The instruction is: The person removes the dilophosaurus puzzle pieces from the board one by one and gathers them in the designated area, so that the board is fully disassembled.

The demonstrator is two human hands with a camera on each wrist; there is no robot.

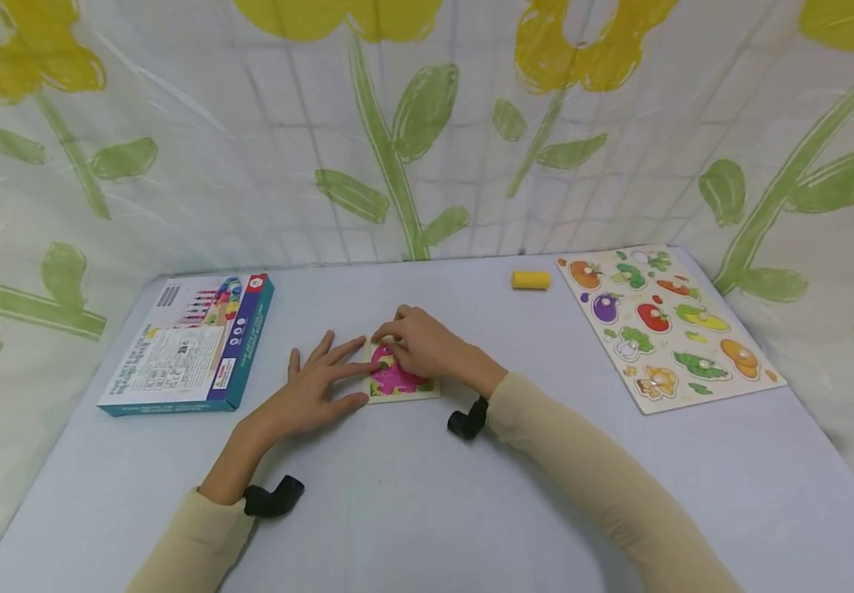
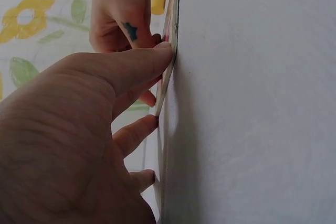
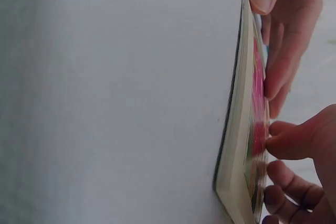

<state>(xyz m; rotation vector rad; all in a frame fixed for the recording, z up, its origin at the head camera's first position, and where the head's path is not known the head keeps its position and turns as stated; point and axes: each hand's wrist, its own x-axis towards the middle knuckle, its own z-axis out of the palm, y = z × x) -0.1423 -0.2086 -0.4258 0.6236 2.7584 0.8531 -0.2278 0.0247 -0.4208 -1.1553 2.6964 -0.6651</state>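
Two bare hands meet on a small square board with a pale, thick edge and a bright pink figure (image 1: 397, 380), set on a smooth pale tabletop (image 1: 389, 511).
The left hand (image 1: 315, 395), between eight and nine o'clock of the board, spreads its straight fingers apart, its index fingertip resting on the pink face and its thumb at the near corner; the right hand (image 1: 427, 342), at about one o'clock, curls its fingers and thumb down to the face, though whether they pinch anything I cannot tell. Farther out come a flat, teal-sided printed cardboard box (image 1: 189, 346) at nine, a stubby yellow cylinder (image 1: 531, 281) at two, and a large cream board of vegetable shapes (image 1: 671, 329) at three. A wrinkled, translucent flower-printed sheet (image 1: 249, 165) hangs at twelve.
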